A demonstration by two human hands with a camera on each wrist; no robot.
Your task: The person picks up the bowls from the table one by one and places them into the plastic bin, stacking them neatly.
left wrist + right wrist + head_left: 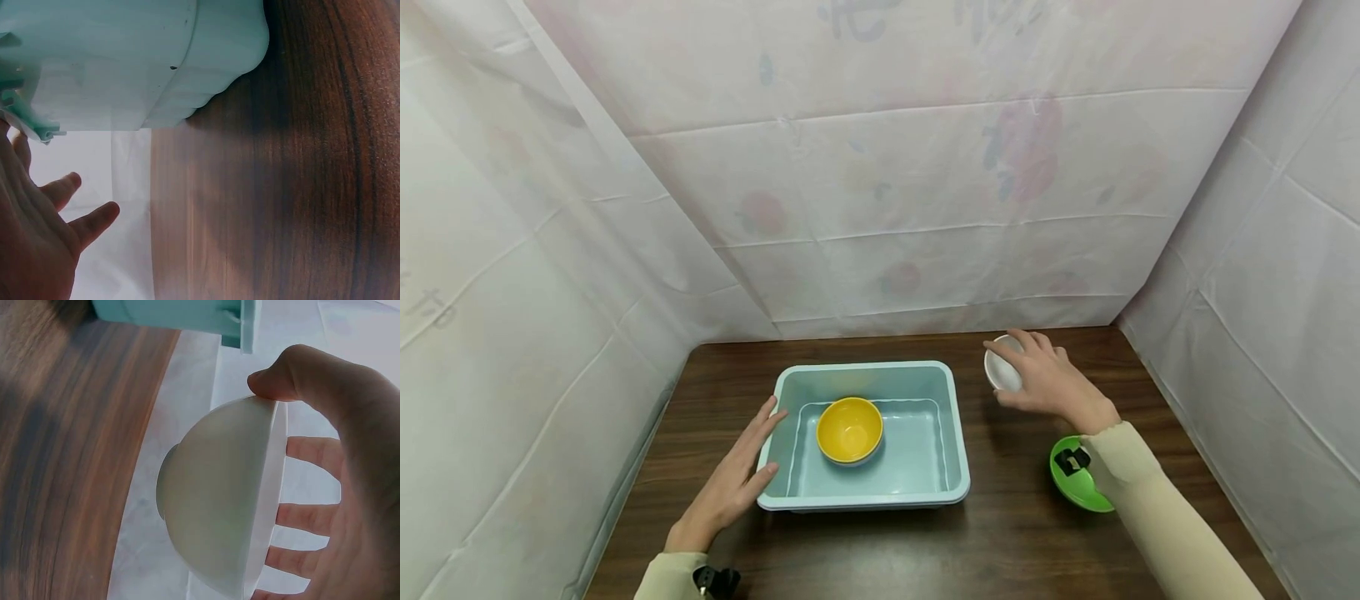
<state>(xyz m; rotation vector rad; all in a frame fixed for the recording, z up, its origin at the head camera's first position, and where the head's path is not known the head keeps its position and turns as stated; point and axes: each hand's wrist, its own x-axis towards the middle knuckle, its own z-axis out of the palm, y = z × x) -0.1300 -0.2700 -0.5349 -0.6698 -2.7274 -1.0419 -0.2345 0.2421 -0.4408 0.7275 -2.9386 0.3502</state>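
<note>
My right hand grips a white bowl by its rim, to the right of the tub. In the right wrist view the thumb presses the near part of the rim and the other fingers reach across the opening; the bowl's foot shows above the table. A pale blue plastic tub holds a yellow bowl, set left of the tub's middle. At the tub's left side is my left hand, its fingers spread and extended along the rim. The left wrist view shows fingertips right at the tub's edge.
A green dish lies on the dark wood table below my right wrist, partly covered by the sleeve and a black wrist device. Pale printed sheeting stands behind the table and along both sides.
</note>
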